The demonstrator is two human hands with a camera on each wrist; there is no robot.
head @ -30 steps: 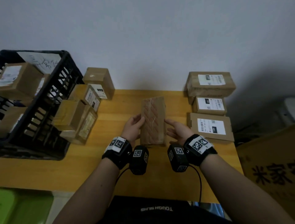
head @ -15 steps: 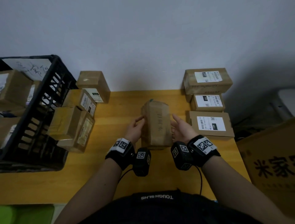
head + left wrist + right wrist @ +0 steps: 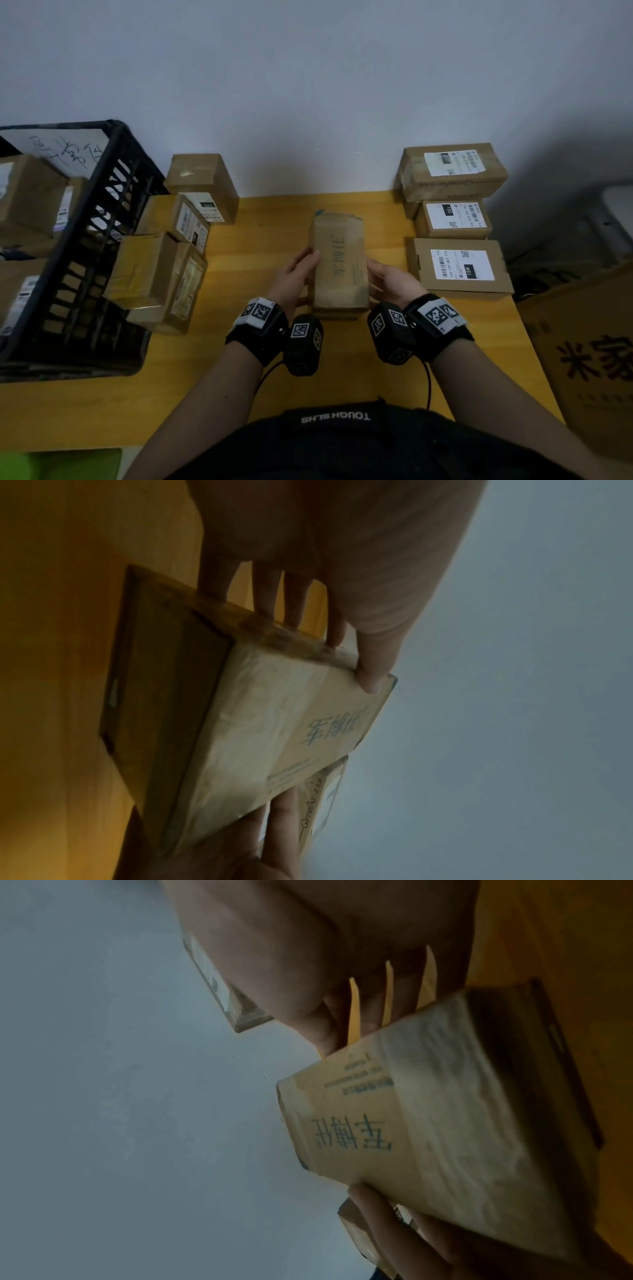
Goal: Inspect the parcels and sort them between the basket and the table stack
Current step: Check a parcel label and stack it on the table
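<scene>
A long brown cardboard parcel [image 3: 339,270] with blue printed characters on its upper face is held just above the middle of the wooden table [image 3: 205,394]. My left hand [image 3: 298,270] grips its left edge, thumb [image 3: 373,669] on top and fingers underneath. On the parcel's right edge is my right hand [image 3: 390,281], its fingers [image 3: 369,1010] behind the parcel [image 3: 428,1123]. The black basket [image 3: 85,246] with several parcels stands at the left. Three labelled parcels [image 3: 459,267] lie in a row along the right, the far one [image 3: 452,171] tallest.
Several brown parcels [image 3: 154,274] lean against the basket's right side, and one more [image 3: 202,181] stands by the wall. A large printed carton [image 3: 589,359] sits off the table's right edge. A green object [image 3: 58,462] shows at the lower left.
Both hands turned the parcel over: a plain taped face showed before, and the printed face with blue characters is up now. The parcel stayed in the middle of the table.
</scene>
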